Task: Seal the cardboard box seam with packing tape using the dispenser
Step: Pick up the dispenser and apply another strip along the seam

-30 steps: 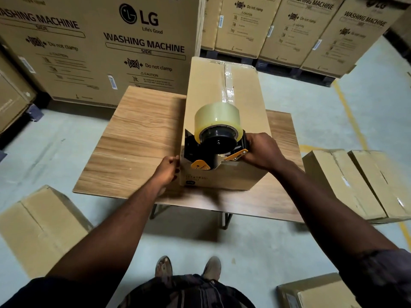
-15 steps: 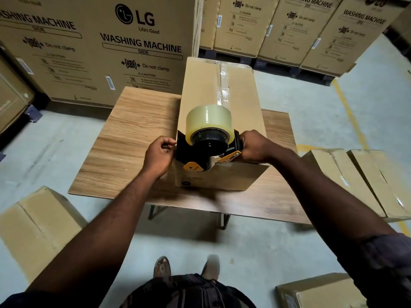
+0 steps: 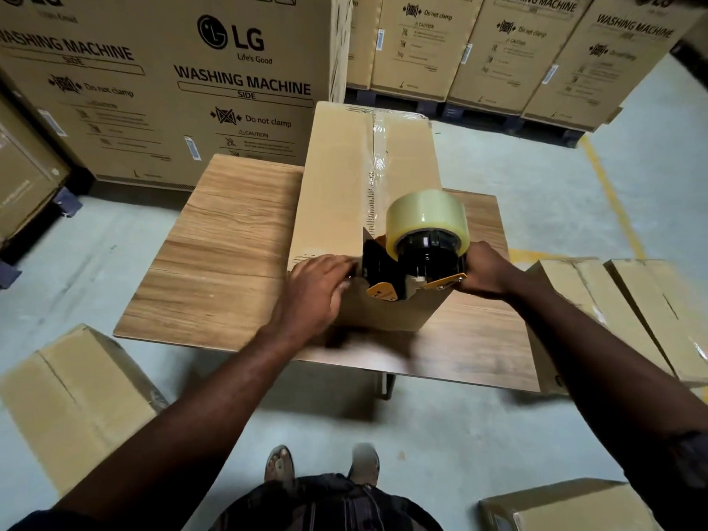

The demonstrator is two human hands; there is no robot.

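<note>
A long cardboard box (image 3: 337, 193) lies on a wooden table (image 3: 222, 262), its top seam (image 3: 377, 162) covered with clear tape down to the near end. A black and orange tape dispenser (image 3: 413, 262) with a clear tape roll (image 3: 427, 216) sits at the box's near top edge. My right hand (image 3: 484, 268) grips the dispenser handle from the right. My left hand (image 3: 318, 289) lies flat with fingers spread on the near left corner of the box, fingertips touching the dispenser's left side. It is motion-blurred.
Large LG washing machine cartons (image 3: 164, 82) stand behind the table. Smaller boxes lie on the concrete floor at the left (image 3: 76, 400), right (image 3: 620, 312) and bottom right (image 3: 567, 507). A yellow floor line (image 3: 609, 193) runs along the right. My feet (image 3: 322, 463) stand below the table's edge.
My left hand rose from the box's near side wall onto its top near corner beside the dispenser. The dispenser stays at the near end, held by my right hand.
</note>
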